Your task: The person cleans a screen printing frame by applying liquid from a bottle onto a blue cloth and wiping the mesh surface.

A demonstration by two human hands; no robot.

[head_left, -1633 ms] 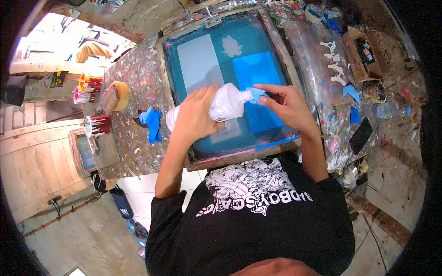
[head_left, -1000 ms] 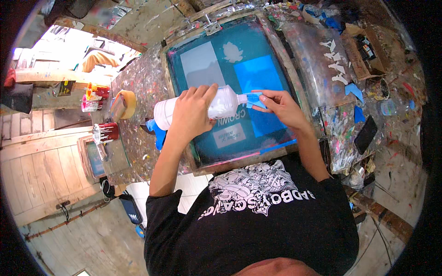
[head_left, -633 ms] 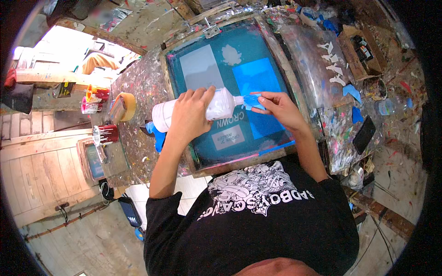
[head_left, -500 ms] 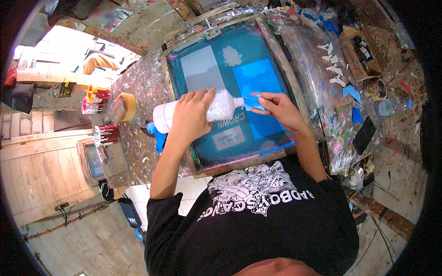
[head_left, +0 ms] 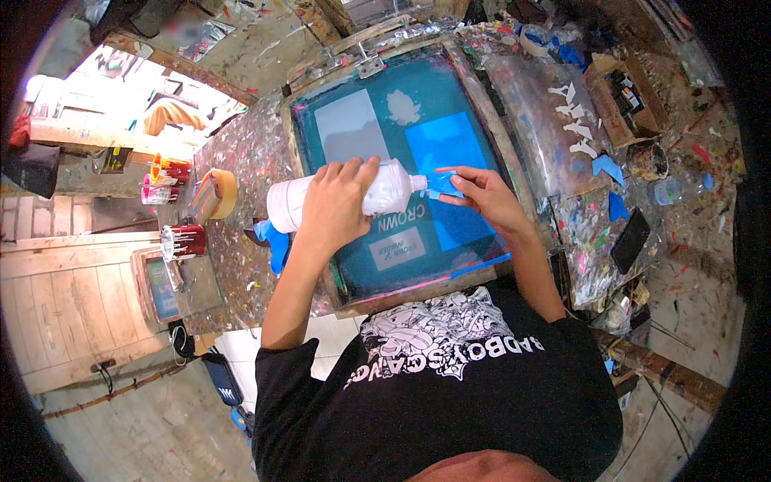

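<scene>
My left hand (head_left: pixel 341 197) is wrapped round a white plastic bottle (head_left: pixel 389 189), which lies level in the air with its neck toward the right. At the mouth of the neck, my right hand (head_left: pixel 486 197) pinches a crumpled piece of blue tape (head_left: pixel 444 185) between thumb and fingers. Whether the tape sticks to the neck, I cannot tell. Under both hands lies a framed printing screen (head_left: pixel 325 165) with teal mesh. It carries a grey rectangle (head_left: pixel 347 124), a bright blue taped patch (head_left: pixel 446 145) and pale stencil shapes.
On the left of the paint-spattered table (head_left: pixel 241 161) stand a tape roll (head_left: pixel 222 193) and several paint-streaked cups (head_left: pixel 183 240). To the right lie a black phone (head_left: pixel 630 241), a clear bottle (head_left: pixel 671 189) and an open cardboard box (head_left: pixel 622 96). A metal clamp (head_left: pixel 369 64) grips the frame's far edge.
The bottle and both hands stay almost in place. My right fingers have shifted slightly on the blue tape at the neck. The whole view has tilted a little.
</scene>
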